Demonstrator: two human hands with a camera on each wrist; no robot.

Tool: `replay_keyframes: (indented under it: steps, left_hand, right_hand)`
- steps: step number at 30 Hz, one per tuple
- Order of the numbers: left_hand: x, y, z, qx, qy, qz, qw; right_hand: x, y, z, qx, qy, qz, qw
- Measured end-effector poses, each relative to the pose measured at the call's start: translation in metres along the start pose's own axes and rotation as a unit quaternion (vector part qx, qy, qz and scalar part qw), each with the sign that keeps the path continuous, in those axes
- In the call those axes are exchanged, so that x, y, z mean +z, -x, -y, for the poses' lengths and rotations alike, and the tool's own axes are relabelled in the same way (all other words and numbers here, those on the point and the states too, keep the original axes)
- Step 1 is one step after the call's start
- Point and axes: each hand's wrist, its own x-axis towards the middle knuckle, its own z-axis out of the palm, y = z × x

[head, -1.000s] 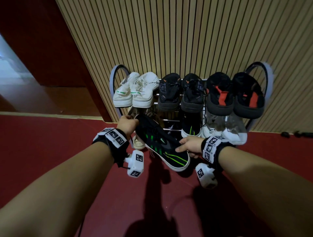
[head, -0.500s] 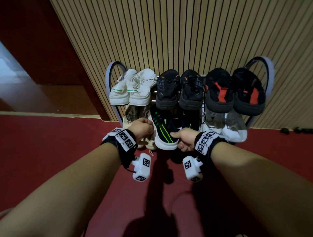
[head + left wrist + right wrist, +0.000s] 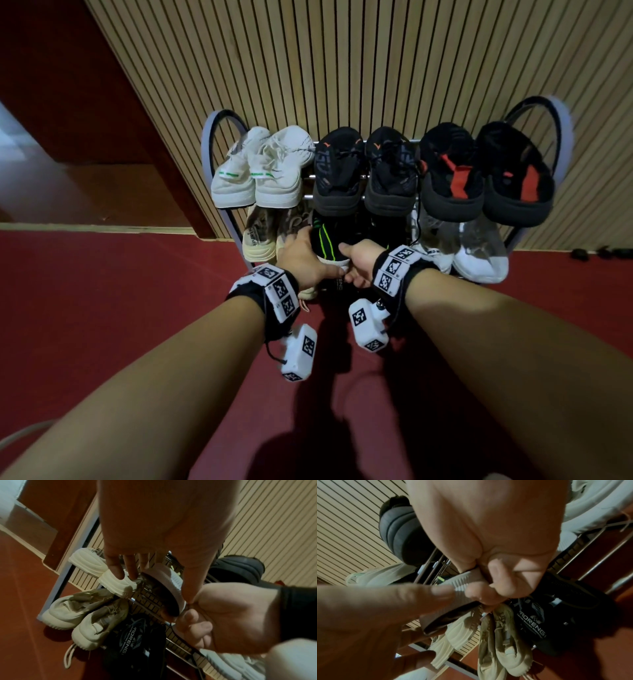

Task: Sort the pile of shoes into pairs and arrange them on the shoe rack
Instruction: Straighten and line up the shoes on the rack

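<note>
A black shoe with green stripes point(image 3: 325, 240) lies toe-first in the middle of the shoe rack's point(image 3: 212, 137) second shelf, under the top row. My left hand point(image 3: 301, 257) holds its left side, thumb against the white heel sole point(image 3: 171, 584). My right hand point(image 3: 359, 262) grips the heel from the right, fingers curled on the heel rim point(image 3: 464, 582). The shoe's toe is hidden under the top shelf. Its partner to the right is mostly hidden in shadow.
The top shelf carries a white pair point(image 3: 260, 171), a black pair point(image 3: 366, 171) and a black-and-red pair point(image 3: 479, 171). Beige shoes point(image 3: 260, 236) and a white pair point(image 3: 472, 253) flank the held shoe. Lower down sit a beige pair point(image 3: 85, 615) and a black printed shoe point(image 3: 133, 635). The floor is red.
The black-and-green shoe has swung from lying across in front of the rack to toe-first and gone deeper into the second shelf. Both hands moved forward with it.
</note>
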Motion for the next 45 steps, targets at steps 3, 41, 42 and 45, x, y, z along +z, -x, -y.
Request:
replay_keyframes:
  steps: [3,41,42,45]
  left_hand:
    - [0.010,-0.008,-0.001,0.023,0.000,-0.005,1.000]
    - [0.052,-0.024,-0.001,-0.067,0.110,0.059,0.990]
    - [0.052,-0.025,-0.002,-0.065,0.112,0.058,0.990]
    - [0.055,-0.026,-0.006,-0.060,0.115,0.051,0.990]
  right_hand:
    - [-0.002,-0.006,-0.001,0.012,0.004,-0.012,1.000]
    - [-0.060,-0.003,-0.032,-0.215,0.494,-0.226,0.811]
    - [-0.061,-0.003,-0.033,-0.218,0.500,-0.225,0.807]
    - [-0.061,-0.003,-0.035,-0.221,0.516,-0.222,0.797]
